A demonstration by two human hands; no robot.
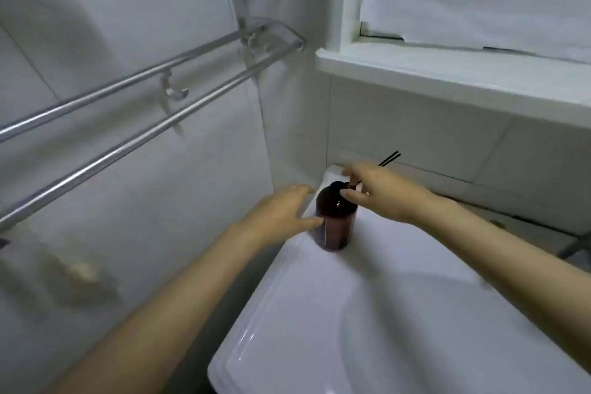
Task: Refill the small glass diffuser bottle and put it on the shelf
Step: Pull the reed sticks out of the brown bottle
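The brown bottle [335, 224] stands upright on the sink [271, 313] rim's far corner, between the fingers of both hands. The left hand [281, 211] has its fingers spread wide, thumb touching the bottle's side. The right hand [374, 192] fingers pinch black sticks [390, 158] just above its cap

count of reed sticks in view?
2. Both reed sticks jut side by side past the right hand, which pinches them above the brown bottle; more may be hidden behind the hand.
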